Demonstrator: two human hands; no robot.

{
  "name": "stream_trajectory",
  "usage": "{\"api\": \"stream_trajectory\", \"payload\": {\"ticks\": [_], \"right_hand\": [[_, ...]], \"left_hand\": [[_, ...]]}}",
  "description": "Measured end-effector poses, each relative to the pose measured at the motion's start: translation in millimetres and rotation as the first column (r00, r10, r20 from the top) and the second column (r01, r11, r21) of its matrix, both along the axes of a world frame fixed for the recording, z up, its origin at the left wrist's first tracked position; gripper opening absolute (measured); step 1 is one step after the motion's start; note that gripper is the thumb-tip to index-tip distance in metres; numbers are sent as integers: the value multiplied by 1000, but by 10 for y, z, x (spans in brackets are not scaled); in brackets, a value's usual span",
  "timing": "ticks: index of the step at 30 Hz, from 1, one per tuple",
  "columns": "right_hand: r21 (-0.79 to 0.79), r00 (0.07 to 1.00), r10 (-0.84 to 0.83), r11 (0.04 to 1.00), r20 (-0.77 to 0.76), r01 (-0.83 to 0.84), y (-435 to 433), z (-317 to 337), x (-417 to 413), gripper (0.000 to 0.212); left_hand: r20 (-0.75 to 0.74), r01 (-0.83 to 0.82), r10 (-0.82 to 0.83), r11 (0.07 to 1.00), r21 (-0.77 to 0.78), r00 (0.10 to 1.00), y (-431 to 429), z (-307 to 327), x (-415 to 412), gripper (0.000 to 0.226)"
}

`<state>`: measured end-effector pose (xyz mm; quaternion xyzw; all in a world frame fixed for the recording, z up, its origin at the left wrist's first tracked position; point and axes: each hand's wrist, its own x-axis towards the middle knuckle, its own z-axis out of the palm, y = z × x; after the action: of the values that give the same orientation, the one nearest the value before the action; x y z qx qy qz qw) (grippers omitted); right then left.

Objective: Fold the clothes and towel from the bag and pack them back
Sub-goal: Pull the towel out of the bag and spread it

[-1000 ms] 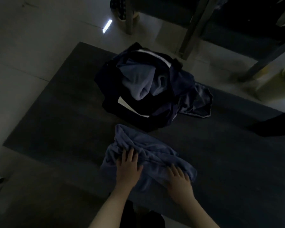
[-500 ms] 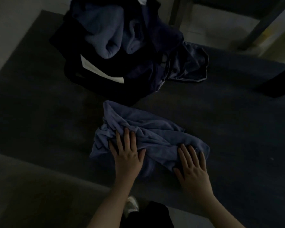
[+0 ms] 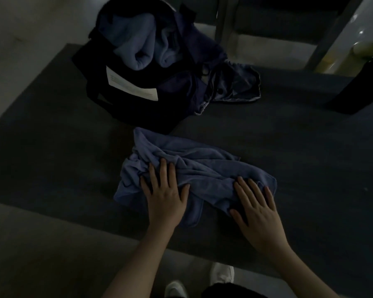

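Dim room: dark grey table (image 3: 52, 147), pale floor (image 3: 30, 24), metal frame legs (image 3: 221, 20) behind.

Lighting: very dim, bluish cast. Palest patch: floor (image 3: 370, 18), upper right. Bag (image 3: 127, 108) lost in shadow. Focus soft; edges bowed by wide lens.

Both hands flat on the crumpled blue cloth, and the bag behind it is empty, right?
No: the head view shows the bag holding light blue fabric. The left hand and right hand do lie flat on the crumpled blue cloth.
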<state>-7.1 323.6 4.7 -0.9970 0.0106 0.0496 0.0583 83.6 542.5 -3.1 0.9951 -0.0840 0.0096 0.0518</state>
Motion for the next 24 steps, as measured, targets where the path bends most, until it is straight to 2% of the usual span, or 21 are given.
{"api": "stream_trajectory", "payload": {"ticks": [6, 12, 15, 17, 19, 22, 24], "right_hand": [[93, 998, -6, 996, 70, -1, 2, 17, -28, 65], [137, 983, -65, 990, 172, 41, 55, 18, -217, 55], [199, 976, -95, 978, 195, 56, 111, 25, -455, 51], [236, 970, -98, 971, 221, 45, 92, 24, -570, 46], [250, 966, -101, 967, 240, 39, 39, 57, -634, 46], [247, 968, -114, 967, 225, 56, -38, 106, -718, 45], [261, 967, -136, 962, 218, 77, -104, 126, -766, 46]], "left_hand": [[38, 9, -9, 1000, 0, 999, -8, -24, -4, 69], [141, 35, -35, 999, 2, 989, -86, 88, -233, 55], [107, 224, -219, 974, -37, 970, -201, 196, -437, 55], [91, 394, -386, 914, -96, 918, -304, 294, -500, 56], [59, 511, -508, 849, -136, 859, -400, 377, -544, 48], [73, 536, -531, 842, -66, 844, -472, 433, -609, 30], [71, 496, -491, 866, -65, 868, -484, 452, -636, 32]]}}
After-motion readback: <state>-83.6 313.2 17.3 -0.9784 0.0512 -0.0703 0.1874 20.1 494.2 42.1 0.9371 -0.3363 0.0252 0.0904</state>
